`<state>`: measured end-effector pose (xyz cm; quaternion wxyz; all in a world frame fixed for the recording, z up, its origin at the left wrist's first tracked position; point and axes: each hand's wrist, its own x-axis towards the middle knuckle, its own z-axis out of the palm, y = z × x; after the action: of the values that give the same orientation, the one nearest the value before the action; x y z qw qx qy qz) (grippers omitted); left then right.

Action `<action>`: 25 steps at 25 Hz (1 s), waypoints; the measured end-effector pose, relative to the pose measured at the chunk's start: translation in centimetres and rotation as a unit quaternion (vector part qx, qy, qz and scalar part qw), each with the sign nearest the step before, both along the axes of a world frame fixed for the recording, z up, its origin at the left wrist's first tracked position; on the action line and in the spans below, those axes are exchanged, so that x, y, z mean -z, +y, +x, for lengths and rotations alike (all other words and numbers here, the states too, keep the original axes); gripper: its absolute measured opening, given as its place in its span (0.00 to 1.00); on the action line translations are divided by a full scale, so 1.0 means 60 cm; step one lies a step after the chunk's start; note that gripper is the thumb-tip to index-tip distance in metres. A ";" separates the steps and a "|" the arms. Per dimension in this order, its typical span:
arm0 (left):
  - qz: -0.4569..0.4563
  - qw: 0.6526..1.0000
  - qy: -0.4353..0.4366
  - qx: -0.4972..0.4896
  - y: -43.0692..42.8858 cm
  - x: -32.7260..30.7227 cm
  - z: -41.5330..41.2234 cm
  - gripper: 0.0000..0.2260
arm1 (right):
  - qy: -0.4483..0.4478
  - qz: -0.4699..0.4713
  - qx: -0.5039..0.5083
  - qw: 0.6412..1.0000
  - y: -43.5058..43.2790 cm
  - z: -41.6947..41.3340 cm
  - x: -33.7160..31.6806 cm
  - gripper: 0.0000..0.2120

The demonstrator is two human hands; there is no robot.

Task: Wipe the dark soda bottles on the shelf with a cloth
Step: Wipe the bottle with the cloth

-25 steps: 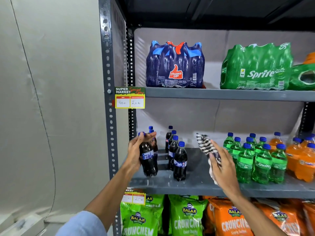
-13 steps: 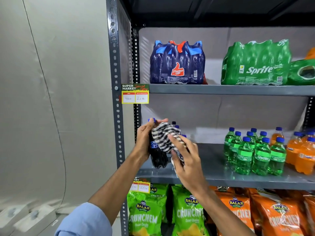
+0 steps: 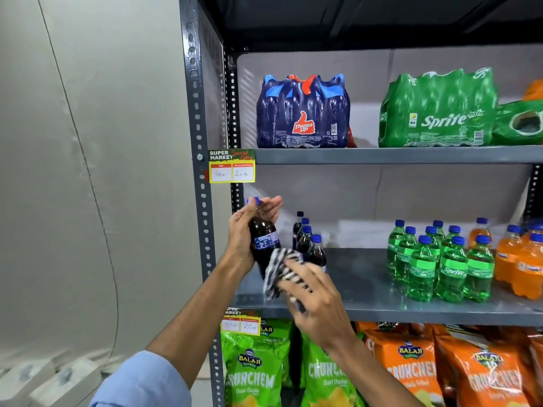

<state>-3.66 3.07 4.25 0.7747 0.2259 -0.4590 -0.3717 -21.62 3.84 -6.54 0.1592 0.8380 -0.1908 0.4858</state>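
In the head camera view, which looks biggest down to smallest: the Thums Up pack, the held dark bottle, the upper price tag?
1. Thums Up pack
2. Dark bottle in the left hand, though it is nearer the camera
3. Upper price tag

The middle shelf (image 3: 367, 289) has a wide bare stretch between the row of dark soda bottles (image 3: 307, 245) and the green Sprite bottles (image 3: 435, 265); my grip could pass straight in there to the back wall. At the left end the shelf floor is bare beneath the bottle in my left hand (image 3: 244, 239), hemmed by the perforated steel upright (image 3: 201, 201) just beside my wrist. Overhead, the upper shelf edge (image 3: 396, 155) and its yellow price tag (image 3: 232, 167) cap the opening, with room left above the caps. The orange soda bottles (image 3: 520, 265) close off the far right. My right hand (image 3: 320, 306), with the striped cloth (image 3: 279, 274), sits before the dark row.
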 end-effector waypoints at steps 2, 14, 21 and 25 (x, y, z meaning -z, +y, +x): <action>0.006 0.999 -0.032 -0.014 0.001 0.006 -0.011 0.15 | -0.078 0.054 -0.005 0.996 -0.009 0.013 -0.034 0.18; 0.030 0.998 -0.050 -0.020 -0.002 0.019 0.000 0.19 | -0.007 0.022 -0.041 0.999 -0.013 0.018 -0.051 0.25; 0.027 0.999 -0.041 0.015 -0.018 0.008 0.014 0.20 | 0.066 -0.036 -0.027 0.997 0.005 0.054 -0.040 0.27; 0.014 0.999 -0.048 -0.017 -0.016 0.001 0.017 0.22 | -0.004 0.023 -0.055 0.998 -0.029 0.018 -0.030 0.22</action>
<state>-2.61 2.12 4.18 0.7550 0.2617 -0.4864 -0.3534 -20.53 2.09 -4.76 0.1125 0.8487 -0.1565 0.4924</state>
